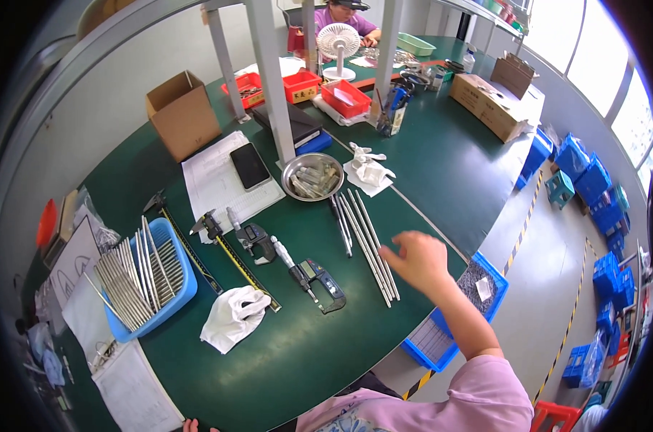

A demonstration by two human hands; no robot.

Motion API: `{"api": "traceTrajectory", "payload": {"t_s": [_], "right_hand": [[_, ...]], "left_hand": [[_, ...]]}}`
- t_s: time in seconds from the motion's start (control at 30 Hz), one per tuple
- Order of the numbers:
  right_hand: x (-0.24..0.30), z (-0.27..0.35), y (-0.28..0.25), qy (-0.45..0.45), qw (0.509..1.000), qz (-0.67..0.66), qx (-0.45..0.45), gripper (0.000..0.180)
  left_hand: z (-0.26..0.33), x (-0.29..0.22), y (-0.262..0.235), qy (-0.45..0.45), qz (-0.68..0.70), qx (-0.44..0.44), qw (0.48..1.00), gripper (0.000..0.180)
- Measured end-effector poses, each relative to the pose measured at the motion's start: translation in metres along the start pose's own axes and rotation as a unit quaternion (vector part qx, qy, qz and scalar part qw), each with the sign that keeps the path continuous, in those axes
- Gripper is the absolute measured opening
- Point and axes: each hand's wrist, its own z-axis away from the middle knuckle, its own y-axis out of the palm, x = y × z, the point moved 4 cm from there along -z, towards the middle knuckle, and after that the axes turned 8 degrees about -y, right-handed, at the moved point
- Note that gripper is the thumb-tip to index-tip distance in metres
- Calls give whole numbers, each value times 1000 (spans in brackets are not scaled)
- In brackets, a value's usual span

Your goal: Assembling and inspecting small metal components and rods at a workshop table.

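Right fingers parted beside metal rods, left fingers unreadable, green table, grey floor

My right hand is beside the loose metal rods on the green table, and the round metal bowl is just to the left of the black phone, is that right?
Not quite: the round metal bowl is to the right of the black phone, as the head view shows. Your right hand is indeed beside the loose metal rods on the green table.
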Motion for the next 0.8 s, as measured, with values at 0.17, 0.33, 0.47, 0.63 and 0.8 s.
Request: {"api": "traceTrajectory", "payload": {"t_s": [0.17,0.33,0.47,0.63,0.8], "right_hand": [[9,-91,9,-103,990,-62,-66,20],[27,-165,32,-114,991,-63,-9,27],[41,-189,50,-171,985,2,20,29],[46,-210,52,-200,978,-33,36,34],[33,-225,50,-189,953,-229,56,18]], "left_hand": [[-1,-5,-1,-25,12,17,999,46],[8,4,12,-108,73,-20,991,40],[10,4,19,-137,5,-41,990,40],[9,0,15,-146,-54,-3,988,45],[0,-11,20,-119,-95,25,988,48]]}}
